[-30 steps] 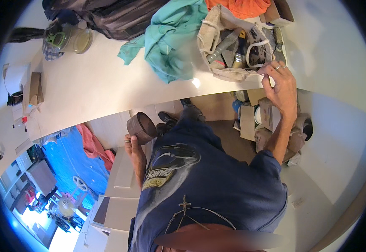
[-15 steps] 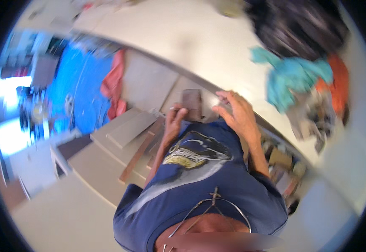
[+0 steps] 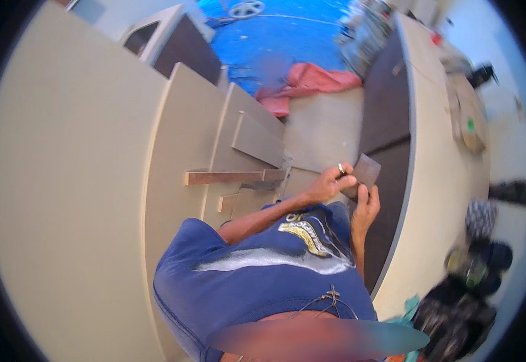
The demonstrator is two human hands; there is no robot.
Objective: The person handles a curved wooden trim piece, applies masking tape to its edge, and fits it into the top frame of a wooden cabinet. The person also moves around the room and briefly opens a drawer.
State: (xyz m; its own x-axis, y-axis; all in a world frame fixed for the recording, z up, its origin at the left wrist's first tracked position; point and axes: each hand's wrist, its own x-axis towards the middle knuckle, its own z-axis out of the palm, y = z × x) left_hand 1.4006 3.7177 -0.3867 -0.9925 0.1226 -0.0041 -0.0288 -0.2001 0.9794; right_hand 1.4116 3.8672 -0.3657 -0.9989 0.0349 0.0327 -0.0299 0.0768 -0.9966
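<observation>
A small flat brown rectangular piece (image 3: 367, 171), which looks folded, is held in front of my shirt, beside the dark side of the long bench. I cannot tell what it is made of. My left hand (image 3: 333, 183), with a ring on one finger, pinches its left edge between thumb and fingers. At its lower edge, my right hand (image 3: 365, 206) grips it with thumb and fingertips. Part of the piece is hidden behind the fingers.
Large beige panels (image 3: 184, 133) lean to my left, with a brown wooden strip (image 3: 233, 177) across them. The pale bench top (image 3: 438, 169) runs along my right, bearing bags and cloths. Ahead lie a red cloth (image 3: 311, 84) and a blue sheet (image 3: 281, 36).
My view has turned left, toward the leaning panels. My right hand, open and apart before, has come to the brown piece and now grips it together with my left.
</observation>
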